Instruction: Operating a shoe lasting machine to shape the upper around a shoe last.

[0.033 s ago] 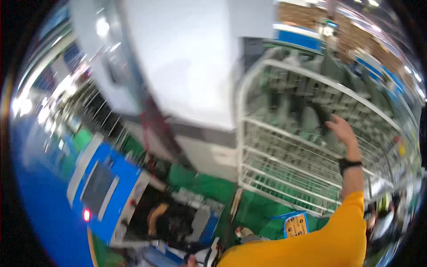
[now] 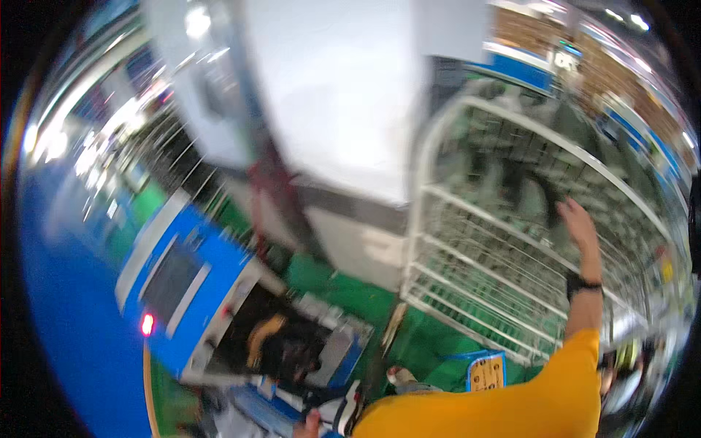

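Big blue machine with a dark screen panel (image 2: 175,281) sits lower left, a small red lamp (image 2: 147,323) glowing on its front edge. Tall white-grey cabinet housing (image 2: 343,109) fills the upper middle. Green floor (image 2: 328,281) shows below it. A small blue-framed orange sign (image 2: 485,371) stands on the floor. Everything is motion-blurred; finer detail is unreadable.

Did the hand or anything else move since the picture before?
Nothing visibly changed. The right hand is raised at the white wire cart, by a dark thing there, as before. The blue machine has not moved.
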The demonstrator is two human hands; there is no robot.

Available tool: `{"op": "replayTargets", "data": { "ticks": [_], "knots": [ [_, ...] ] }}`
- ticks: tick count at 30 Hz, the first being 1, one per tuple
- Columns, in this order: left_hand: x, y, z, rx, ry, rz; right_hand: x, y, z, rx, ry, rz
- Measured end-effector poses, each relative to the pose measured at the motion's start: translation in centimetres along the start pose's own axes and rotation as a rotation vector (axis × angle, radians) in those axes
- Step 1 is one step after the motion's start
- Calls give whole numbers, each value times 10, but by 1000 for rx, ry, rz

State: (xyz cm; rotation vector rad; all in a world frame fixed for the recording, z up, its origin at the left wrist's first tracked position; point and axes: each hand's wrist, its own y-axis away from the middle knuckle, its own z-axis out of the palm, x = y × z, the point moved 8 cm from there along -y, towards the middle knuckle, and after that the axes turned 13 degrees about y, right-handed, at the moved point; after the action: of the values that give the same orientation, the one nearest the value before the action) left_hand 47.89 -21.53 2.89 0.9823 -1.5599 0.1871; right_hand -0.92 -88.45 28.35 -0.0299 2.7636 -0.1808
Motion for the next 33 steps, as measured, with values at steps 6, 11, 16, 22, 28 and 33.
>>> {"op": "replayTargets", "data": {
  "ticks": [6, 11, 16, 22, 28, 33],
  "knots": [
    [-119, 74, -78, 281, 232, -271, 8, 88, 89, 890, 680, 95],
    [-138, 158, -148, 680, 633, -79, 7, 87, 319, -4, 1913, -606],
    [-208, 208, -174, 1066, 633, -47, -177, 231, 450, -1042, 167, -790],
    [-274, 152, -187, 964, -334, -531, -304, 407, 449, -1171, 350, -1093],
    [-275, 197, -174, 1147, -250, -422, -361, 487, 448, -1174, 389, -1268],
    [-257, 274, -128, 1206, -248, -390, -376, 545, 470, -1141, 963, -1773]
  ]
}}
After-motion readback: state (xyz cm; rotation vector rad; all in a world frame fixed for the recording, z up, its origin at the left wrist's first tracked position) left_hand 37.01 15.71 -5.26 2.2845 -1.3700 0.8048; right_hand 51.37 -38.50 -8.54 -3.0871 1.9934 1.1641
